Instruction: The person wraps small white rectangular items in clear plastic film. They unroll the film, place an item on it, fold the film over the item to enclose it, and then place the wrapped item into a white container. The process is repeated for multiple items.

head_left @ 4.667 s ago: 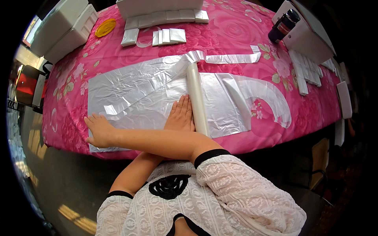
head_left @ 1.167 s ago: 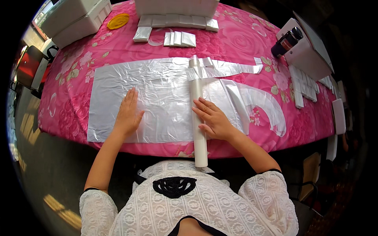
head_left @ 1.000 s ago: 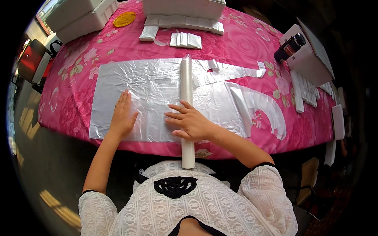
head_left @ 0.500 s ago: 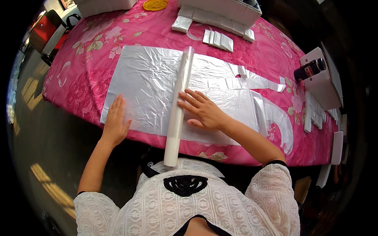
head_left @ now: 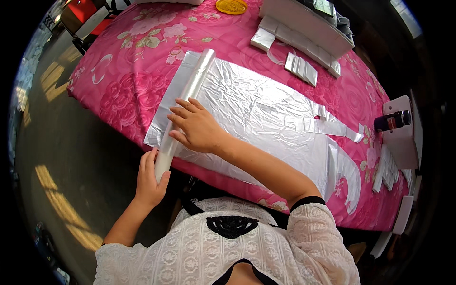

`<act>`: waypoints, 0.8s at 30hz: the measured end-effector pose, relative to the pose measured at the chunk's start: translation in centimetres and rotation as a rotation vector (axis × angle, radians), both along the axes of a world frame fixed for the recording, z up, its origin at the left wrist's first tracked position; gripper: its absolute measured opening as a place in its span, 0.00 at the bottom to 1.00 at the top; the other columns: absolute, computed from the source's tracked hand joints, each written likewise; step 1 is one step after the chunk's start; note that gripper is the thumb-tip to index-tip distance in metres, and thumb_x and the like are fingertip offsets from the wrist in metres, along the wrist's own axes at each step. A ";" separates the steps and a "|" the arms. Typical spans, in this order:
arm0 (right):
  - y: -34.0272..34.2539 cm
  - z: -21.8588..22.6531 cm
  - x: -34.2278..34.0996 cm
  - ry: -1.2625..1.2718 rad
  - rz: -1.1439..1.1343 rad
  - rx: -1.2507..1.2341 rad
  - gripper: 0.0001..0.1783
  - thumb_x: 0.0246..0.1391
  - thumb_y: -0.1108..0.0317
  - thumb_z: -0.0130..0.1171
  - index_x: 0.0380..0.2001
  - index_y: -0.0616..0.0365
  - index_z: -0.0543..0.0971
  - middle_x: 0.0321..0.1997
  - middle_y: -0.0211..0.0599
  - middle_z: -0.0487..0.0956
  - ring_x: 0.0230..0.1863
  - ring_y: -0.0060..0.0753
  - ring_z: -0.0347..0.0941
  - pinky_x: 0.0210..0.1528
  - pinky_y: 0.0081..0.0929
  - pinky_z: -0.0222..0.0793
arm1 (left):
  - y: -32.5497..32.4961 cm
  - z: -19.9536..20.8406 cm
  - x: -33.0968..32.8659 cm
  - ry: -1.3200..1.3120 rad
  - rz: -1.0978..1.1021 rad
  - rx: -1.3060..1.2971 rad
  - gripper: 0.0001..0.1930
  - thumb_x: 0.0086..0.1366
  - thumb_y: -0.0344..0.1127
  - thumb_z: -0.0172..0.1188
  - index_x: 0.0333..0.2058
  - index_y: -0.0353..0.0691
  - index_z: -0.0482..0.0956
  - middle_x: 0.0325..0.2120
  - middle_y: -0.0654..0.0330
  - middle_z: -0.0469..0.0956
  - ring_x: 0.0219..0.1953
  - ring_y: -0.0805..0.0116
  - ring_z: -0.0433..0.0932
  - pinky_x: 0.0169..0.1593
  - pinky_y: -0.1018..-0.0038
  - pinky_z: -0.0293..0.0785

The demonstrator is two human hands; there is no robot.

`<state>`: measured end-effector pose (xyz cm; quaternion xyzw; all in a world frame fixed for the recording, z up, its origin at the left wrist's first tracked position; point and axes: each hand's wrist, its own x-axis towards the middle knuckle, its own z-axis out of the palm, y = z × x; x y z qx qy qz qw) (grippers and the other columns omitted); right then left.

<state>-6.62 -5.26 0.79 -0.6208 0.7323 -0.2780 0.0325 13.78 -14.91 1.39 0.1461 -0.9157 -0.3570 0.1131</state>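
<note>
A thin, shiny whitish plastic sheet (head_left: pixel 251 109) lies wrinkled on the table, with strap-like strips (head_left: pixel 349 185) cut at its right end, like a disposable apron. Across its left part rests a long translucent roll (head_left: pixel 199 71), tilted toward me at its near end. My right hand (head_left: pixel 199 128) lies on the middle of the roll with fingers spread, palm down. At the near end, by the table edge, my left hand (head_left: pixel 151 183) has its fingers on one side of the roll and its thumb on the other.
A pink flowered cloth (head_left: pixel 123 80) covers the table. Small folded white packets (head_left: pixel 301 69) lie by a white box (head_left: pixel 308 23) at the back. A yellow dish (head_left: pixel 231 6) stands farther off. To the right are a dark jar (head_left: pixel 392 121) and another white box (head_left: pixel 399 142).
The roll has moved left across the sheet to near its left end, with my right hand on it. My left hand has left the sheet's edge for the roll's near end.
</note>
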 end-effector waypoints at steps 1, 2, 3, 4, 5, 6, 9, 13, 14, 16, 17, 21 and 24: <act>-0.2 -1.3 0.0 0.005 0.008 -0.046 0.27 0.53 0.52 0.48 0.51 0.58 0.68 0.58 0.43 0.64 0.64 0.45 0.51 0.64 0.45 0.44 | 0.3 0.2 -0.2 -0.027 0.039 -0.030 0.32 0.56 0.42 0.57 0.53 0.28 0.58 0.46 0.40 0.63 0.49 0.46 0.64 0.52 0.61 0.62; -0.7 -2.1 0.1 0.018 0.017 -0.091 0.27 0.53 0.52 0.47 0.51 0.58 0.68 0.59 0.43 0.63 0.65 0.45 0.50 0.64 0.45 0.43 | 0.4 0.0 -0.4 -0.062 0.097 -0.043 0.34 0.48 0.39 0.65 0.51 0.29 0.60 0.42 0.43 0.65 0.46 0.47 0.66 0.49 0.61 0.64; -1.3 -2.9 0.2 0.031 0.024 -0.136 0.27 0.53 0.51 0.47 0.51 0.58 0.68 0.60 0.43 0.62 0.65 0.45 0.48 0.65 0.46 0.42 | 0.1 -0.3 -0.5 -0.109 0.101 -0.043 0.34 0.47 0.37 0.66 0.50 0.29 0.61 0.41 0.43 0.66 0.45 0.47 0.67 0.48 0.61 0.65; -1.8 -2.5 1.1 -0.036 0.008 -0.058 0.27 0.54 0.51 0.46 0.52 0.57 0.68 0.62 0.43 0.58 0.67 0.46 0.45 0.65 0.46 0.39 | -0.2 -0.7 -0.3 -0.159 0.113 -0.043 0.34 0.46 0.36 0.67 0.49 0.29 0.61 0.40 0.44 0.67 0.44 0.46 0.68 0.47 0.61 0.66; -2.3 -2.5 1.5 -0.055 -0.037 -0.081 0.28 0.53 0.52 0.46 0.52 0.59 0.68 0.63 0.45 0.58 0.67 0.47 0.45 0.65 0.46 0.39 | -0.5 -0.7 -0.5 -0.205 0.110 -0.048 0.34 0.45 0.35 0.67 0.48 0.29 0.62 0.39 0.45 0.68 0.43 0.46 0.68 0.47 0.61 0.66; -2.7 -2.6 1.9 -0.073 -0.085 -0.103 0.28 0.52 0.53 0.47 0.52 0.60 0.67 0.63 0.47 0.57 0.67 0.49 0.44 0.65 0.46 0.39 | -0.4 -0.4 -0.8 -0.279 0.136 0.168 0.30 0.45 0.32 0.67 0.46 0.31 0.64 0.34 0.51 0.71 0.36 0.55 0.73 0.42 0.66 0.70; -2.4 -1.6 3.0 -0.233 -0.303 -0.319 0.36 0.48 0.61 0.52 0.59 0.61 0.55 0.64 0.57 0.51 0.68 0.54 0.39 0.66 0.44 0.37 | 1.0 0.3 -0.6 -0.226 0.142 1.028 0.25 0.47 0.31 0.66 0.44 0.33 0.66 0.32 0.57 0.72 0.32 0.68 0.74 0.39 0.73 0.71; 0.7 2.2 2.3 -0.873 -0.462 -0.653 0.47 0.43 0.65 0.58 0.61 0.64 0.43 0.61 0.62 0.52 0.65 0.52 0.47 0.63 0.41 0.47 | 2.8 1.5 -1.5 -0.128 -0.211 1.256 0.33 0.48 0.40 0.65 0.50 0.29 0.62 0.31 0.58 0.71 0.31 0.73 0.73 0.35 0.76 0.72; 2.3 3.8 1.4 -1.190 -0.347 -0.683 0.47 0.44 0.63 0.58 0.60 0.64 0.42 0.60 0.60 0.54 0.63 0.51 0.51 0.62 0.40 0.50 | 3.6 2.1 -2.0 -0.134 -0.303 1.371 0.37 0.48 0.42 0.65 0.52 0.27 0.59 0.30 0.57 0.71 0.28 0.72 0.73 0.32 0.76 0.73; 5.6 7.1 0.3 -1.765 -0.108 -0.770 0.45 0.43 0.59 0.62 0.58 0.64 0.48 0.49 0.49 0.67 0.49 0.39 0.69 0.51 0.34 0.66 | 4.9 2.7 -3.4 -0.227 -0.499 1.723 0.39 0.46 0.44 0.67 0.51 0.26 0.60 0.28 0.57 0.71 0.26 0.71 0.74 0.28 0.76 0.74; 6.8 7.1 -0.2 -1.821 -0.079 -0.778 0.41 0.44 0.59 0.61 0.56 0.64 0.52 0.39 0.42 0.71 0.40 0.32 0.72 0.45 0.32 0.71 | 5.7 2.8 -4.2 -0.276 -0.601 1.919 0.40 0.45 0.45 0.68 0.50 0.25 0.60 0.28 0.56 0.71 0.26 0.71 0.74 0.27 0.76 0.75; 11.7 8.2 -1.8 -1.545 -0.449 -0.735 0.37 0.42 0.59 0.64 0.51 0.64 0.58 0.34 0.36 0.71 0.34 0.26 0.72 0.39 0.28 0.72 | 9.5 4.6 -7.7 -0.441 -0.468 1.553 0.34 0.45 0.41 0.69 0.46 0.29 0.65 0.28 0.57 0.72 0.26 0.70 0.74 0.30 0.75 0.74; 14.6 8.5 -1.7 -1.497 -0.526 -0.781 0.36 0.41 0.60 0.64 0.50 0.63 0.59 0.33 0.35 0.71 0.33 0.24 0.71 0.37 0.26 0.71 | 11.7 3.6 -8.9 -0.400 -0.412 1.070 0.26 0.46 0.37 0.67 0.41 0.34 0.66 0.26 0.60 0.72 0.25 0.70 0.73 0.31 0.76 0.71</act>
